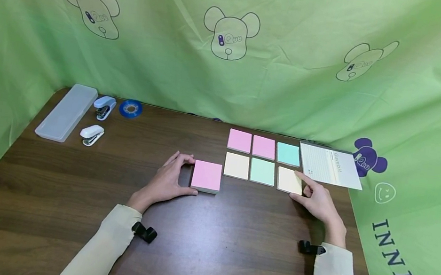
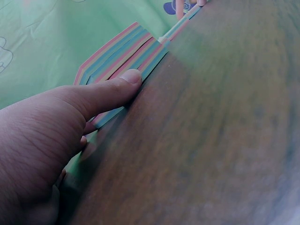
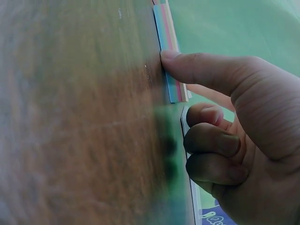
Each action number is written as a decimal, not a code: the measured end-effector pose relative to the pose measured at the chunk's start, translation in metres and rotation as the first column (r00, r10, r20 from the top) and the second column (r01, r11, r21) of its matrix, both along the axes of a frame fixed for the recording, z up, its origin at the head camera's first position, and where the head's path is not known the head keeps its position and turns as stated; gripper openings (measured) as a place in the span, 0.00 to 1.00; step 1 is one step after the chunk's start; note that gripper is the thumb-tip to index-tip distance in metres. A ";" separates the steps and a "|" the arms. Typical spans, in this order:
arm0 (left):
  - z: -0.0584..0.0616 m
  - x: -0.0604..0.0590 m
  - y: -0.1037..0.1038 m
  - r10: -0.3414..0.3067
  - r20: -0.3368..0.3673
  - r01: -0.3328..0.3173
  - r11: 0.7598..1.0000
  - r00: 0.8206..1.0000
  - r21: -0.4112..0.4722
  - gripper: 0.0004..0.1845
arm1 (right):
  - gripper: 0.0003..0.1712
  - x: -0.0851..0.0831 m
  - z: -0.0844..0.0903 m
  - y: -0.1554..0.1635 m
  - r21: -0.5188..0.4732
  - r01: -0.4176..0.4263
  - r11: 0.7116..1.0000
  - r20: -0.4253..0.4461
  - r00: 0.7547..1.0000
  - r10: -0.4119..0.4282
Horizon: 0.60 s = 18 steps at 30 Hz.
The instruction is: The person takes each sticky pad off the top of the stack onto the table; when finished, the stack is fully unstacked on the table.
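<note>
A thick stack of sticky notes [image 1: 207, 175], pink on top, lies at the table's middle; its side shows pink, cream and blue layers [image 2: 123, 54] in the left wrist view. My left hand [image 1: 169, 178] holds it at its left side, thumb on the near edge and a finger by the far corner. At the right end of the front row, my right hand [image 1: 319, 201] grips a thin cream sticky note pad [image 1: 287, 181] between thumb and index finger. The right wrist view shows the thumb on its layered edge [image 3: 165, 28], the other fingers curled in.
Pink pads [image 1: 239, 141], a cream pad [image 1: 236, 166] and mint pads [image 1: 262, 172] form two rows. A notepad [image 1: 329, 165] lies far right. At far left are a pale case [image 1: 66, 113], a blue stapler [image 1: 104, 107], a white stapler [image 1: 91, 134] and a blue tape roll [image 1: 130, 108].
</note>
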<state>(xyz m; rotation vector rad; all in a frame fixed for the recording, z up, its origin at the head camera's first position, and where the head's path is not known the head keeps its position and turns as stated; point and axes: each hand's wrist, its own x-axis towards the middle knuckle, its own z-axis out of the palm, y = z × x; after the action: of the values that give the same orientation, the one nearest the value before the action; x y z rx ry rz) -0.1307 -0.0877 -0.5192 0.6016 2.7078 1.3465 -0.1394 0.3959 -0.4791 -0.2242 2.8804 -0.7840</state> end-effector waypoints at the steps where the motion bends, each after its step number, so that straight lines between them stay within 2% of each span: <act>1: 0.000 0.000 0.000 -0.001 0.000 0.001 1.000 1.000 0.000 0.47 | 0.43 0.000 -0.001 0.000 0.001 -0.004 1.000 0.000 1.000 0.004; 8: -0.001 -0.001 0.000 0.000 -0.005 0.000 1.000 1.000 -0.002 0.47 | 0.43 0.000 -0.005 0.003 -0.046 -0.039 0.998 -0.043 0.998 0.037; 12: -0.001 -0.001 0.000 -0.001 -0.007 0.001 1.000 1.000 -0.002 0.47 | 0.43 -0.002 -0.013 0.008 -0.093 -0.043 0.995 -0.076 0.996 0.036; 18: 0.000 0.000 0.000 0.001 0.001 -0.001 1.000 1.000 0.001 0.47 | 0.43 -0.002 -0.012 0.006 -0.096 -0.045 0.994 -0.071 0.997 0.038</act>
<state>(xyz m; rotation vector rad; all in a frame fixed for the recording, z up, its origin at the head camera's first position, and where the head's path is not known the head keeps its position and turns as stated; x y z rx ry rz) -0.1312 -0.0876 -0.5190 0.5993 2.7067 1.3485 -0.1411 0.4021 -0.4913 -0.3274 2.8937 -0.9286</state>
